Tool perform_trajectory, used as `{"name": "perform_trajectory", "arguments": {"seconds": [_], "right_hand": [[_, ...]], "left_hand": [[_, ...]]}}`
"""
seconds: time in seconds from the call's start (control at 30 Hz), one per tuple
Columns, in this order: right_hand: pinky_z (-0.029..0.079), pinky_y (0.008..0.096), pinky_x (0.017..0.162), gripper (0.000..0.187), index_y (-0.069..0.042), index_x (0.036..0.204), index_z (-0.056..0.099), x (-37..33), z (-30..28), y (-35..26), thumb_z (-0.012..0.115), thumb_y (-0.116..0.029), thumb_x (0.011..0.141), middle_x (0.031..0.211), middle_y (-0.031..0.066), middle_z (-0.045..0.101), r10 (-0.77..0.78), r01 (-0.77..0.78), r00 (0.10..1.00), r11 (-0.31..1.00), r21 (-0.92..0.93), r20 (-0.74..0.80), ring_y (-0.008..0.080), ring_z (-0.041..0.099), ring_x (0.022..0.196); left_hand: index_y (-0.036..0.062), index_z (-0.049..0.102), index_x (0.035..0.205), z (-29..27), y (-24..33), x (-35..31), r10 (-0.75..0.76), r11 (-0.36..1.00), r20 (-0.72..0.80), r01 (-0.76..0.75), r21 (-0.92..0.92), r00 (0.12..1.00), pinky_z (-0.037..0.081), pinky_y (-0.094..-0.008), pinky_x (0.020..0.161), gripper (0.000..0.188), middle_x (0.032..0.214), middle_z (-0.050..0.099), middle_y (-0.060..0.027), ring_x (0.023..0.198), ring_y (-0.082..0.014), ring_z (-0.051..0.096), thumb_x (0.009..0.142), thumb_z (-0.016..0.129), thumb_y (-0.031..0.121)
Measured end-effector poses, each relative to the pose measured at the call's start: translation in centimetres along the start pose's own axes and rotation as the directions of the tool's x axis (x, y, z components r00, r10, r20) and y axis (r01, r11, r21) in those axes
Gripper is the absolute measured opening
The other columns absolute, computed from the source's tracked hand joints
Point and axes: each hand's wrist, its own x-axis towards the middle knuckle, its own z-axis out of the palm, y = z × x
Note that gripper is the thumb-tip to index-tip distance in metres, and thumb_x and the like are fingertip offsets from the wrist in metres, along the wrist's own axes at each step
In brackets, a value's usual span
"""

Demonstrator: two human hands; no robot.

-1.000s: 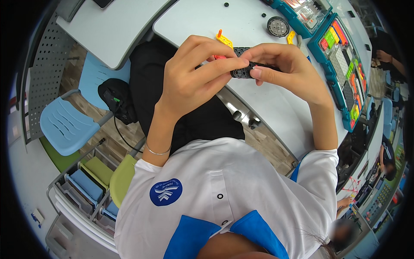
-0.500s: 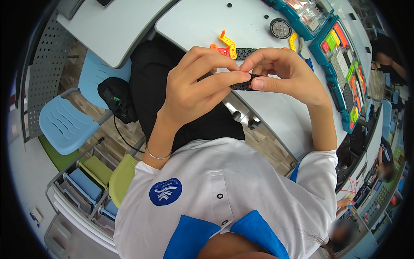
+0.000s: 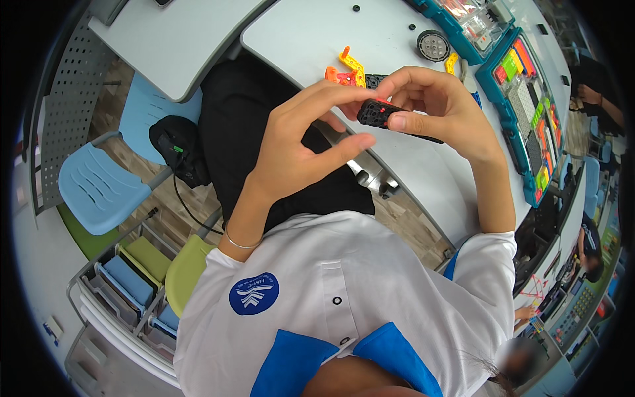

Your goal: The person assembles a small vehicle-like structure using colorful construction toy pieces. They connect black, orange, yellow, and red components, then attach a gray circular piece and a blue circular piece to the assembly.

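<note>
A black block (image 3: 375, 114) with red pegs (image 3: 383, 110) is held over the near edge of the table (image 3: 301, 41), gripped by the right hand (image 3: 451, 111), whose thumb is pressed on its side and whose fingers are curled behind it. The left hand (image 3: 296, 140) is held half open, its thumb spread well apart from the block; its fingertips are brought to the block's upper end, but whether contact is made cannot be told. Beyond the hands, an orange-red piece (image 3: 338, 77), a bent yellow piece (image 3: 358, 68) and a black strip (image 3: 374, 81) are seen close together on the table. Farther right, a grey wheel (image 3: 433, 45) is laid near an open teal box (image 3: 487, 74) filled with coloured parts.
</note>
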Motion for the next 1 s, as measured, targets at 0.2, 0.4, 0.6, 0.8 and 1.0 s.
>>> {"name": "perform_trajectory", "arguments": {"seconds": [0.2,0.4,0.6,0.8,1.0], "right_hand": [[0.049,0.0247,0.073,0.03,0.0,0.108,0.07,-0.1,-0.1,-0.2,0.081,-0.012,0.083,0.099,0.0034,0.071,-0.001,0.001,0.999,1.0,-0.004,0.037,0.0083,0.063,0.079],[0.048,0.0245,0.074,0.028,0.0,0.11,0.07,-0.2,0.5,0.0,0.078,-0.01,0.084,0.103,0.0048,0.071,-0.12,0.117,0.992,0.991,-0.069,-0.037,0.0084,0.064,0.084],[0.046,0.0234,0.075,0.023,-0.002,0.11,0.069,-0.1,-0.4,-0.1,0.072,-0.007,0.088,0.104,0.0028,0.071,-0.198,0.179,0.978,0.962,-0.208,-0.07,0.0073,0.065,0.09],[0.05,0.0247,0.082,0.026,0.0,0.114,0.068,0.9,-2.1,-0.6,0.071,-0.008,0.09,0.107,0.0042,0.07,-0.167,0.143,0.982,0.964,-0.224,-0.092,0.0099,0.065,0.093],[0.05,0.0289,0.095,0.025,0.003,0.117,0.065,2.6,-3.3,-0.8,0.065,-0.006,0.094,0.113,0.0066,0.068,-0.159,0.149,0.987,0.934,-0.324,-0.003,0.0141,0.064,0.107]], "left_hand": [[-0.002,0.069,0.107,1.0,0.2,-0.6,-0.285,0.907,-0.084,0.241,-0.344,0.955,0.056,-0.023,0.071,0.019,0.097,0.07,-0.0072,0.085,-0.0094,0.067,0.088,0.072,0.0],[-0.0011,0.069,0.104,0.7,-0.2,-0.8,-0.24,0.94,-0.118,0.2,-0.277,0.964,0.055,-0.0218,0.068,0.017,0.095,0.07,-0.0068,0.084,-0.0093,0.067,0.087,0.074,0.001],[0.0033,0.069,0.109,-1.0,-0.7,-0.6,-0.018,0.992,-0.282,0.053,0.118,0.959,0.052,-0.0231,0.065,0.034,0.105,0.068,-0.0067,0.089,-0.0132,0.062,0.078,0.082,0.005],[0.0071,0.068,0.121,-1.3,-2.6,0.3,0.041,0.852,-0.163,0.051,0.522,0.986,0.05,-0.033,0.087,0.049,0.119,0.068,-0.0064,0.109,-0.0212,0.06,0.075,0.083,0.011],[0.0044,0.072,0.112,-0.7,-4.0,0.7,0.063,0.878,-0.113,-0.001,0.479,0.992,0.05,-0.0345,0.09,0.034,0.11,0.071,-0.0085,0.102,-0.0243,0.064,0.079,0.079,0.008]]}}
